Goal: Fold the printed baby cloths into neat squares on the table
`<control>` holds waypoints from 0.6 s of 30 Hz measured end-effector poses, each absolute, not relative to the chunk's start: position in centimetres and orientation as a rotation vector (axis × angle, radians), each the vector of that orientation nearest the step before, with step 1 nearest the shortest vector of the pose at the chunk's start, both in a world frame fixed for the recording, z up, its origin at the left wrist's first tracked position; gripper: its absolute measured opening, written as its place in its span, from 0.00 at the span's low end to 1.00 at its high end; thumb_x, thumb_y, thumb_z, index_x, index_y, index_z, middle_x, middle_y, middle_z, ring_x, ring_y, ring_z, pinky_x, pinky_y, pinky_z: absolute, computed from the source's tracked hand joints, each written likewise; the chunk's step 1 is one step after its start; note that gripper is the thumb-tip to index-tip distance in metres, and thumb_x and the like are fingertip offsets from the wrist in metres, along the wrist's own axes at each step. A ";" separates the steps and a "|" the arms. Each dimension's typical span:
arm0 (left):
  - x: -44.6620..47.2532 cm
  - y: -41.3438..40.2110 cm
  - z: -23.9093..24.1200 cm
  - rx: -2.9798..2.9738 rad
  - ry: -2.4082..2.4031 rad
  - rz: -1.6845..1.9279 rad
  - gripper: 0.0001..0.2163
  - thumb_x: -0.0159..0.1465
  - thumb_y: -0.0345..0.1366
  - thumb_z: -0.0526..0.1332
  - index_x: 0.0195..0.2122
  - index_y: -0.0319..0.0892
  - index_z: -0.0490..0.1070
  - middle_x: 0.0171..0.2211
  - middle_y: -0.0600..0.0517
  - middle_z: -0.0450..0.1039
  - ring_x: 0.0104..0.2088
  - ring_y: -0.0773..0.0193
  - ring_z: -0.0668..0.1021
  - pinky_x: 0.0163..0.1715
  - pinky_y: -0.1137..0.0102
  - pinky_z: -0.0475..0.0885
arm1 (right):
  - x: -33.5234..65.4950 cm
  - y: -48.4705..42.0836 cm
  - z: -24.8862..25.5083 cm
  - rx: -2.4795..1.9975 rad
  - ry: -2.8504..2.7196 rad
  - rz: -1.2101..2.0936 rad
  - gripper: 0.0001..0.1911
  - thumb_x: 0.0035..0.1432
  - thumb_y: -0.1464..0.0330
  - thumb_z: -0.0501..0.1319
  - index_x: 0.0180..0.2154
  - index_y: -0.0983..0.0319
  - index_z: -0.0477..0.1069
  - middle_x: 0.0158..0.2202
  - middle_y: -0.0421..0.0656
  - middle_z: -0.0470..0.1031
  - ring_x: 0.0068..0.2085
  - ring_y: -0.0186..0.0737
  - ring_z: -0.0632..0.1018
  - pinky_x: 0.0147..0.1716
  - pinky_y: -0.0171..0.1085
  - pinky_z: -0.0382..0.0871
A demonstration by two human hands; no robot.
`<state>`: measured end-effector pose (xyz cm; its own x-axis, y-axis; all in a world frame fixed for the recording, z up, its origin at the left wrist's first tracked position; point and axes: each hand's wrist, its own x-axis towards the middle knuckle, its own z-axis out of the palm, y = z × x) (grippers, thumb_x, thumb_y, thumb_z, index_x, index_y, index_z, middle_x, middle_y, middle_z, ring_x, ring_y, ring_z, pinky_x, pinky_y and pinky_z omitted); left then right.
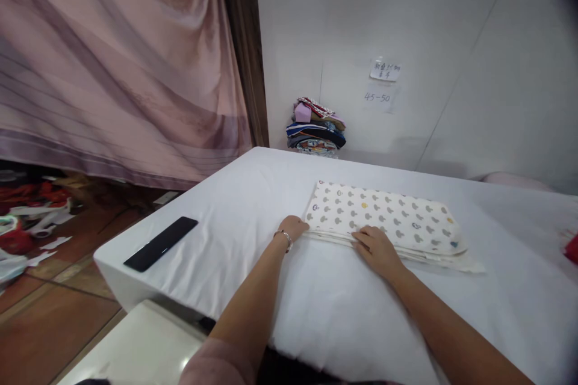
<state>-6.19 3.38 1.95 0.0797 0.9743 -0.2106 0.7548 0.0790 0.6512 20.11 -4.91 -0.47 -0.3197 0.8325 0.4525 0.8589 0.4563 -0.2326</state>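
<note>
A folded white cloth (383,213) with a grey mushroom-like print lies flat on the white-covered table (253,192). Several layers show along its near edge. At its near left corner, my left hand (293,227), with a bracelet on the wrist, is closed with the fingertips at the cloth's edge. Around the middle of the near edge, my right hand (377,249) has its fingers bent over the layers, pinching them. The thumbs are partly hidden.
A dark flat phone-like slab (161,243) lies at the table's left. Folded clothes (316,126) are stacked beyond the far edge, by a wall with paper notes (385,70). A pink curtain (135,60) hangs at left. A pale stool-like surface (139,343) stands near left; something red (572,248) is far right.
</note>
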 end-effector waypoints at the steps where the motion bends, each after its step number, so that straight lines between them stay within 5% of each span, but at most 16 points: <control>1: -6.2 3.4 2.1 1.725 1.720 0.438 0.08 0.49 0.40 0.58 0.18 0.42 0.66 0.22 0.51 0.71 0.25 0.63 0.73 0.22 0.72 0.61 | 20.1 -5.0 -0.4 -1.407 -2.189 -0.053 0.13 0.59 0.64 0.52 0.42 0.58 0.71 0.39 0.46 0.70 0.38 0.43 0.70 0.38 0.43 0.65; 11: -5.6 2.6 2.0 2.045 1.655 0.760 0.16 0.55 0.38 0.59 0.45 0.44 0.68 0.41 0.51 0.69 0.36 0.64 0.72 0.34 0.71 0.66 | 20.9 -4.9 -0.6 -1.416 -1.990 0.062 0.14 0.61 0.64 0.49 0.39 0.56 0.73 0.39 0.44 0.72 0.41 0.44 0.70 0.42 0.45 0.66; 18: -3.1 2.1 0.8 2.557 1.222 0.743 0.07 0.60 0.34 0.56 0.36 0.46 0.74 0.35 0.51 0.70 0.38 0.61 0.70 0.39 0.66 0.64 | 21.2 -4.8 0.3 -1.409 -2.131 0.069 0.13 0.60 0.66 0.51 0.40 0.56 0.72 0.39 0.44 0.72 0.40 0.43 0.70 0.41 0.43 0.64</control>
